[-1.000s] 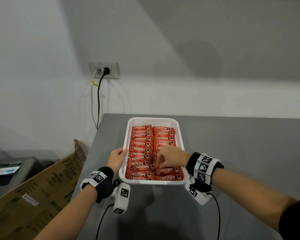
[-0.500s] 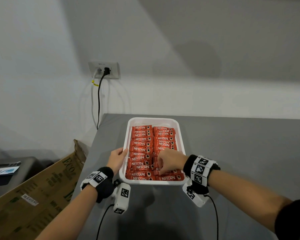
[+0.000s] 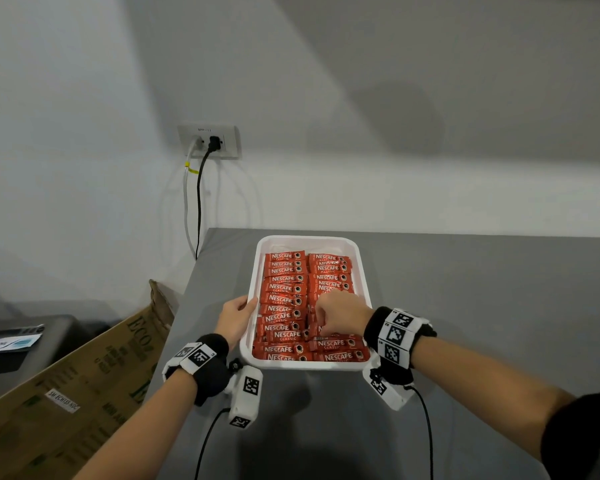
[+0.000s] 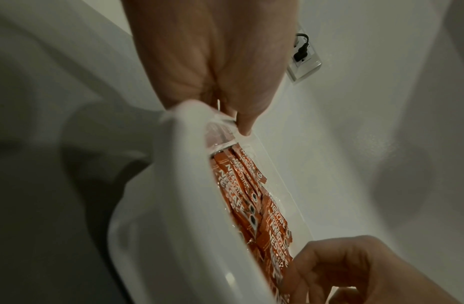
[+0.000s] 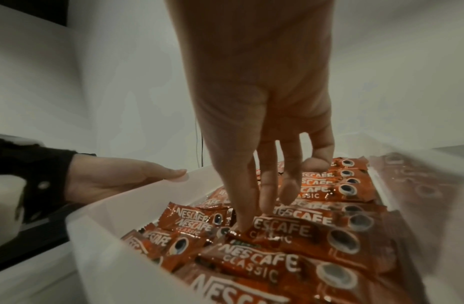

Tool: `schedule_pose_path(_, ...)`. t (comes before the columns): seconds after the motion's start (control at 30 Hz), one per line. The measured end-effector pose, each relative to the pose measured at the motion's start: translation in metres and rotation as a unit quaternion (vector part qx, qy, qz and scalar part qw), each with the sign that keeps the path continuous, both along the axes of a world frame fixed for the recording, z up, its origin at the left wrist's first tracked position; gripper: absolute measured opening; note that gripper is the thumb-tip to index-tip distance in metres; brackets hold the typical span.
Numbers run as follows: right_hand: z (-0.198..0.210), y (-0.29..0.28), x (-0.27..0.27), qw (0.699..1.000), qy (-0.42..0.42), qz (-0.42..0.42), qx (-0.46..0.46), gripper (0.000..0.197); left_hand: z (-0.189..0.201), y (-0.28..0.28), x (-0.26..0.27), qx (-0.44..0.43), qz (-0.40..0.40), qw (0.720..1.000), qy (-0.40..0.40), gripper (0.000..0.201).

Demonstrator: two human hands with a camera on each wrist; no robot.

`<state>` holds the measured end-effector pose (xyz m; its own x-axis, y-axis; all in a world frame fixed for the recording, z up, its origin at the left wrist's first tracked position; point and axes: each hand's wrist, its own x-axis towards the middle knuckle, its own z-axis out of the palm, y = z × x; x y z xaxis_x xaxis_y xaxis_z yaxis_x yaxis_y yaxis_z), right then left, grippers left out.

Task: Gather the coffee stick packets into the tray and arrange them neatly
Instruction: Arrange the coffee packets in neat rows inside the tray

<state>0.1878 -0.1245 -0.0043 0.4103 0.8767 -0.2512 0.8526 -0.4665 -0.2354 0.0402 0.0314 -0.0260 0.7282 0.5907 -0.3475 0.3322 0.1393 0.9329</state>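
Reaching right hand [image 3: 342, 315], fingers [image 5: 267, 195] seemingly straight

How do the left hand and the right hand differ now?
The left hand is outside the tray, holding its left rim with the thumb on top; the right hand reaches inside it. The left hand touches the tray; the right hand's fingertips point down onto the packets. Both work at the tray's near half.

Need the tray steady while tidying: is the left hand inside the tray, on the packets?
No, the left hand holds the left rim of the tray, thumb over the edge, outside the packets.
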Motion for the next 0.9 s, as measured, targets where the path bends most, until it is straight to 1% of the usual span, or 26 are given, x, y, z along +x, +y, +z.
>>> schedule_pose_path(0.07,0.0,-0.001,0.001,1.0,-0.003,-0.003,-0.008,0.009,-0.002,0.001,0.0,-0.001,-0.001,1.0,0.002,0.016)
schedule_pose_path(0.13,0.0,-0.003,0.002,1.0,-0.006,-0.008,0.005,0.009,-0.002,0.001,0.0,-0.001,0.001,1.0,0.002,0.017)
schedule_pose_path(0.23,0.002,-0.002,-0.003,1.0,0.003,0.02,0.024,0.017,-0.001,0.0,0.0,0.0,0.005,1.0,-0.001,0.019)
schedule_pose_path(0.33,0.004,-0.001,-0.008,0.998,0.033,0.046,-0.005,0.023,-0.002,0.0,0.0,-0.001,0.007,1.0,0.0,0.02)
schedule_pose_path(0.43,0.005,-0.002,-0.007,0.999,0.037,0.03,-0.013,0.022,-0.002,0.0,0.001,0.002,0.008,1.0,-0.002,0.02)
schedule_pose_path(0.5,0.012,-0.006,-0.002,0.999,0.035,-0.006,0.027,0.019,-0.001,0.0,0.0,0.002,0.008,1.0,-0.009,0.022)
schedule_pose_path(0.53,0.017,-0.01,0.0,0.997,0.029,-0.045,0.063,0.017,-0.001,0.0,0.0,0.003,0.014,1.0,-0.021,0.023)
schedule_pose_path(0.57,0.021,-0.016,0.004,0.988,0.019,-0.102,0.11,0.017,-0.002,0.001,-0.002,0.003,0.022,0.999,-0.033,0.024)
schedule_pose_path(0.63,0.02,-0.034,0.012,0.953,-0.003,-0.23,0.198,0.021,-0.005,0.004,-0.007,0.003,0.054,0.997,-0.057,0.028)
schedule_pose_path(0.67,0.016,-0.044,0.014,0.938,-0.002,-0.278,0.204,0.023,-0.006,0.005,-0.01,-0.008,0.062,0.996,-0.063,0.029)
schedule_pose_path(0.7,0.011,-0.052,0.012,0.931,0.027,-0.311,0.187,0.023,-0.008,0.005,-0.012,-0.022,0.057,0.996,-0.068,0.027)
schedule_pose_path(0.73,0.006,-0.057,0.009,0.926,0.078,-0.326,0.171,0.019,-0.007,0.003,-0.014,-0.028,0.047,0.996,-0.076,0.024)
schedule_pose_path(0.77,0.001,-0.059,0.004,0.917,0.14,-0.333,0.17,0.012,-0.004,0.0,-0.014,-0.029,0.035,0.996,-0.077,0.021)
schedule_pose_path(0.8,-0.002,-0.06,0.0,0.909,0.182,-0.332,0.173,0.007,-0.001,-0.004,-0.013,-0.031,0.034,0.996,-0.08,0.02)
schedule_pose_path(0.83,-0.004,-0.06,-0.003,0.901,0.209,-0.332,0.184,0.005,-0.001,-0.006,-0.012,-0.03,0.033,0.996,-0.082,0.022)
schedule_pose_path(0.9,-0.006,-0.059,-0.003,0.9,0.212,-0.324,0.199,0.009,0.001,-0.01,-0.015,-0.021,0.024,0.996,-0.081,0.027)
